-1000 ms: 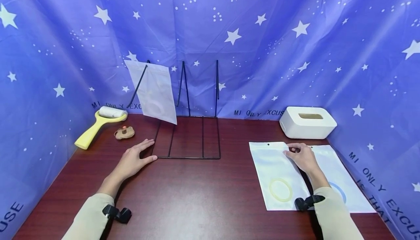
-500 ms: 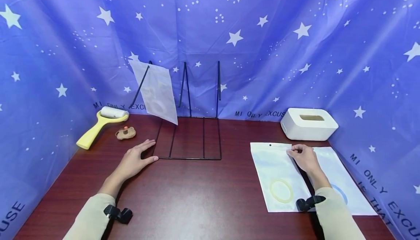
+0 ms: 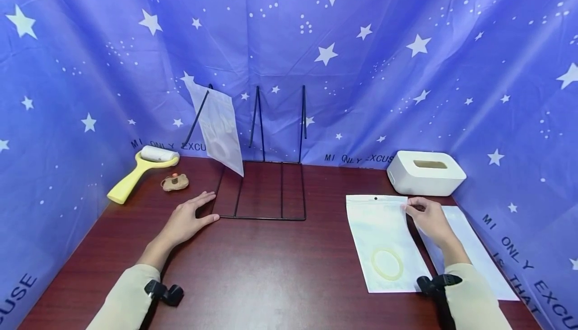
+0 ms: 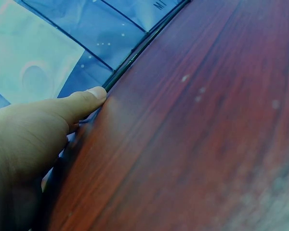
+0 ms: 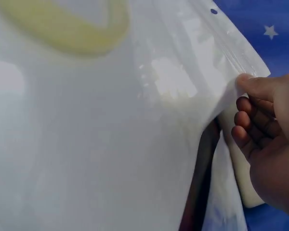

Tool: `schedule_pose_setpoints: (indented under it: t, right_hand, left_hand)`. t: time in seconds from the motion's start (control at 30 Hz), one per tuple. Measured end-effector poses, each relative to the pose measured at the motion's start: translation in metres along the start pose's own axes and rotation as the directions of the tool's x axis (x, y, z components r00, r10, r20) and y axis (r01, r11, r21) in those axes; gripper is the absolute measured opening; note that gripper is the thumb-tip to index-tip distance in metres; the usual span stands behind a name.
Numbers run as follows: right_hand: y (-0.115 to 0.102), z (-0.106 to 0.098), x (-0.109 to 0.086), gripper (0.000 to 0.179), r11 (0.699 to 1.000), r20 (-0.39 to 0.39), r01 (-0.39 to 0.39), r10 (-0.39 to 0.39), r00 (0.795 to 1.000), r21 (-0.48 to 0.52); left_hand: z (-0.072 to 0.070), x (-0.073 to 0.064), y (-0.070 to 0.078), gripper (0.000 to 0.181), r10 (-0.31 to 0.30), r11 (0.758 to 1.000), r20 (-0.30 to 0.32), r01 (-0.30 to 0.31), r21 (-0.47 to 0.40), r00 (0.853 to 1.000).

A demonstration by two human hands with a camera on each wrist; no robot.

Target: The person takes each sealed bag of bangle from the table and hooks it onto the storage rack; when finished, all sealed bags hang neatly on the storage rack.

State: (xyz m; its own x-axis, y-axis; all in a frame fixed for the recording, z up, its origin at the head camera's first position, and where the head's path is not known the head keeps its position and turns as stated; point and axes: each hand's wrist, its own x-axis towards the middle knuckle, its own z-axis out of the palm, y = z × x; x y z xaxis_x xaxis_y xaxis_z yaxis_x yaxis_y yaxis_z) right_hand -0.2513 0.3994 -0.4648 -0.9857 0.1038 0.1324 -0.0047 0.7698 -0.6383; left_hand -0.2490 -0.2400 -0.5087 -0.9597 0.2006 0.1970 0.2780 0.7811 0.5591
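Observation:
My right hand (image 3: 431,222) pinches the top right corner of a white zip bag (image 3: 379,229) with a pale yellow ring (image 5: 82,43) showing through it. In the right wrist view the thumb presses on that corner, the other fingers curled beneath, and the bag's right side is raised. At the near left corner of a black wire rack (image 3: 259,218), my left hand (image 3: 184,223) rests with thumb and fingers spread; in the left wrist view the thumb touches the frame. Another white zip bag (image 3: 219,127) hangs from the rack's left arm, a round shape faintly visible inside.
A second flat white bag (image 3: 478,255) lies partly under my right forearm. Behind it stands a white tissue box (image 3: 426,174). Far left are a yellow-handled lint roller (image 3: 128,182) and a small brown item (image 3: 175,182). A starry blue curtain (image 3: 370,69) surrounds the table.
My right hand shifts slightly right with the bag's corner, opening a wider gap beside the other bag, whose blue ring is now hidden. The hanging bag has turned more edge-on. The left hand stays at the rack.

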Motion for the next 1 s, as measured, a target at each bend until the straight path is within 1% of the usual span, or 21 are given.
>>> schedule_pose_setpoints:
  t: [0.1, 0.27, 0.4, 0.47, 0.53, 0.63, 0.7, 0.73, 0.87, 0.93, 1.0]
  right_hand:
    - [-0.005, -0.002, -0.002, 0.034, 0.999, -0.002, 0.01, -0.01, 1.0, 0.038]
    - [-0.021, -0.004, -0.008, 0.04, 0.989, -0.006, 0.006, -0.006, 1.0, 0.148]
    - [-0.037, -0.003, -0.014, 0.041, 0.979, -0.038, 0.0, 0.008, 0.999, 0.202]
    - [-0.046, -0.001, -0.016, 0.039, 0.969, -0.053, -0.006, 0.02, 0.998, 0.246]
    - [-0.055, 0.0, -0.017, 0.034, 0.949, -0.062, -0.01, 0.031, 0.998, 0.315]
    - [-0.067, 0.002, -0.019, 0.025, 0.899, -0.062, -0.012, 0.043, 0.997, 0.438]
    - [-0.075, 0.004, -0.021, 0.02, 0.868, -0.069, -0.001, 0.041, 0.997, 0.496]
    - [-0.079, 0.005, -0.023, 0.018, 0.855, -0.075, 0.006, 0.039, 0.996, 0.518]
    - [-0.097, 0.01, -0.029, 0.009, 0.821, -0.116, 0.048, 0.022, 0.993, 0.568]
    - [-0.107, 0.012, -0.031, 0.004, 0.794, -0.137, 0.074, 0.012, 0.991, 0.604]
    - [-0.117, 0.014, -0.034, 0.005, 0.76, -0.153, 0.102, -0.003, 0.988, 0.642]
  left_hand:
    - [0.0, -0.001, 0.0, 0.069, -0.003, 1.0, 0.0, 0.003, -0.002, 1.0]
    - [0.001, -0.001, -0.001, 0.068, 0.005, 1.0, -0.009, -0.005, -0.004, 1.0]
    - [0.003, -0.001, -0.002, 0.067, 0.013, 1.0, -0.012, -0.013, -0.003, 1.0]
    - [0.003, -0.001, -0.002, 0.067, 0.014, 1.0, -0.014, -0.014, -0.006, 1.0]
    - [0.004, -0.001, -0.002, 0.067, 0.012, 1.0, -0.017, -0.012, -0.011, 1.0]
    - [0.004, -0.001, -0.002, 0.068, 0.005, 1.0, -0.015, -0.005, -0.014, 1.0]
    - [0.005, -0.001, -0.002, 0.068, 0.004, 1.0, -0.013, -0.004, -0.015, 1.0]
    - [0.005, -0.001, -0.002, 0.068, 0.003, 1.0, -0.013, -0.003, -0.015, 1.0]
    - [0.004, -0.001, -0.002, 0.068, 0.005, 1.0, -0.013, -0.005, -0.018, 1.0]
    - [0.003, -0.001, -0.001, 0.067, 0.005, 1.0, -0.015, -0.005, -0.018, 1.0]
    - [0.003, -0.002, -0.001, 0.067, 0.006, 1.0, -0.016, -0.007, -0.017, 1.0]
